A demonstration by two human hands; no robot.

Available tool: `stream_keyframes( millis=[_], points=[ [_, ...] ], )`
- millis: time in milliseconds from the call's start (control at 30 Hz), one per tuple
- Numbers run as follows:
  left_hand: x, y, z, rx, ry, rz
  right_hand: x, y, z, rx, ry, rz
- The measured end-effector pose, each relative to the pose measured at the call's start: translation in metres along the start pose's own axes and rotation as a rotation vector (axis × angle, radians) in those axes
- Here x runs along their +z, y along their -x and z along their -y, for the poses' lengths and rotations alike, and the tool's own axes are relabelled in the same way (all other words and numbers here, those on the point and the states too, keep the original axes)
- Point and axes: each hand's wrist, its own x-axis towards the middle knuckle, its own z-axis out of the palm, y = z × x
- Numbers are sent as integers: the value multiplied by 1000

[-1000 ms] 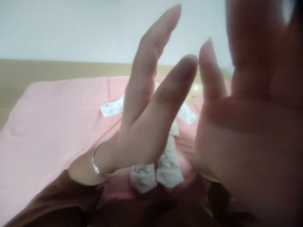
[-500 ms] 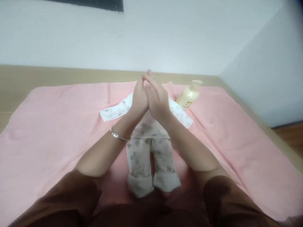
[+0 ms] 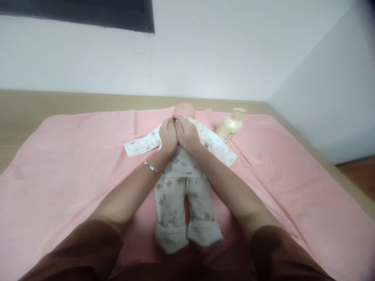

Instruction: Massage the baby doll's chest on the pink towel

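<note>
My left hand (image 3: 169,133) and my right hand (image 3: 187,134) are pressed together, fingers curled inward and palms facing. No object shows between them, and their palms are hidden. They are over the chest of what looks like a baby doll, dressed in a white printed top (image 3: 183,163) and matching trousers (image 3: 172,199) with turned-up cuffs. Its rounded head (image 3: 184,109) shows just beyond my fingers; the face is out of sight. Both sleeves spread out sideways. A pale yellow pump bottle (image 3: 230,127) stands tilted near the sleeve on the right.
A pink cloth (image 3: 73,168) lies under the doll, with creases on both sides. Behind it runs a light wooden edge (image 3: 117,102) along a white wall (image 3: 205,50). A dark panel (image 3: 88,13) is on the wall at upper left.
My joined hands have come down and nearer to me, uncovering the head. Their fingers have folded inward from a more upright, palm-to-palm position. The view has tilted up slightly.
</note>
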Motion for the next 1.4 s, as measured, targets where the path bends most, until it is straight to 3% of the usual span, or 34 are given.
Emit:
stream_keyframes(
  millis=[267,400,533,633,1000,1133,1267,1400],
  points=[
    [-1,16,-9,119,-52,56,-4,-7,-6,10,374,115],
    [-5,6,-2,107,-122,89,-1,-2,-5,-9,384,90],
    [-11,-3,10,194,-242,200,2,4,-10,-22,406,108],
    [-14,-5,21,222,-326,197,0,9,-13,-49,434,155],
    [-17,-1,20,84,-273,159,-7,60,10,-86,431,169],
    [-16,-2,21,93,-268,146,-18,41,-9,-85,351,263],
    [-15,-3,21,122,-280,155,-30,18,-33,12,341,275],
    [-15,-1,17,111,-286,157,-29,25,-24,86,436,226]
  ],
)
